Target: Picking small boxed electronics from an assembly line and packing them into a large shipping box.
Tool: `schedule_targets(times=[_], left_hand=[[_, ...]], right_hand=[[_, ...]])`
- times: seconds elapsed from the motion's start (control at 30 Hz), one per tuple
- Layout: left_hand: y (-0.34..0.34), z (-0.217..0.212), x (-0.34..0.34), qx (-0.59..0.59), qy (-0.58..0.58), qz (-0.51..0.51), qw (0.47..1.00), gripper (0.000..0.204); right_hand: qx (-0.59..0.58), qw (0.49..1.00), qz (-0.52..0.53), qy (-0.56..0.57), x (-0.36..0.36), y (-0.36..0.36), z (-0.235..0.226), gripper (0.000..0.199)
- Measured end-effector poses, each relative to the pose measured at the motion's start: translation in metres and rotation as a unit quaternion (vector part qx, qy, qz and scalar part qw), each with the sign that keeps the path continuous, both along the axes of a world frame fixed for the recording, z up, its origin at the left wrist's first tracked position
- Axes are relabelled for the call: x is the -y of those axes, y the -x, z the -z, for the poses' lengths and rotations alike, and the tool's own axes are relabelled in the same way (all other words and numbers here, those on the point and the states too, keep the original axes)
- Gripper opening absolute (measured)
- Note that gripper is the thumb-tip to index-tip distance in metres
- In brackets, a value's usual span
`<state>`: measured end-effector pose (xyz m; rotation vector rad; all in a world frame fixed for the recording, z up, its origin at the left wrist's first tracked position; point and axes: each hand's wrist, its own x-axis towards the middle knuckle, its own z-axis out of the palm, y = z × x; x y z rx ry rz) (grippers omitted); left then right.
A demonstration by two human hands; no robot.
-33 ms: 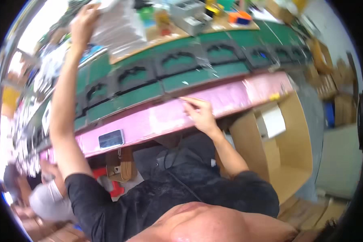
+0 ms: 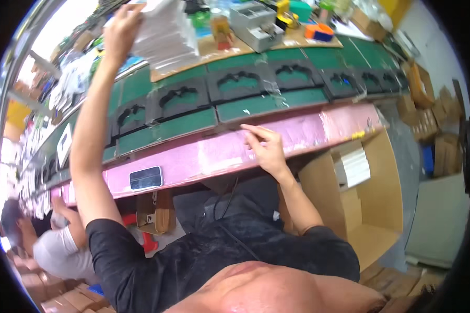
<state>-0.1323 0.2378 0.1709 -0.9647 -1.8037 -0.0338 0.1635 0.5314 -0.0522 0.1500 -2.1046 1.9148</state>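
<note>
The green bench [image 2: 164,134] carries black frames [image 2: 214,87] and a wooden board [image 2: 210,48].

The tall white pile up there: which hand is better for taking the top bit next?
Probably the left hand: it's right up by the top of the white pile. The right hand is farther away, over the pink shelf.

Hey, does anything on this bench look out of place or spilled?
Nothing looks spilled. A small white scrap lies on the green surface like stray litter, and a phone sits close to the near edge of the pink ledge, perhaps easily knocked off.
</note>
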Motion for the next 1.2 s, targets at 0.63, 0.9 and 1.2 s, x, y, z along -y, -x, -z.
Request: schedule_targets(times=[0.63, 0.9, 1.2], left_hand=[[-0.216, 0.099, -0.141, 0.110, -0.038, 0.244, 0.963, 0.038], [-0.223, 0.102, -0.159, 0.350, -0.037, 0.220, 0.910, 0.026], [-0.247, 0.129, -0.255, 0.826, -0.240, 0.415, 0.297, 0.075]], right_hand=[[-0.163, 0.965, 0.011, 0.205, -0.027, 0.023, -0.121, 0.027], [-0.256, 0.711, 0.369, -0.541, -0.150, -0.050, -0.094, 0.053], [-0.311, 0.706, 0.249, -0.585, -0.183, -0.080, -0.085, 0.049]])
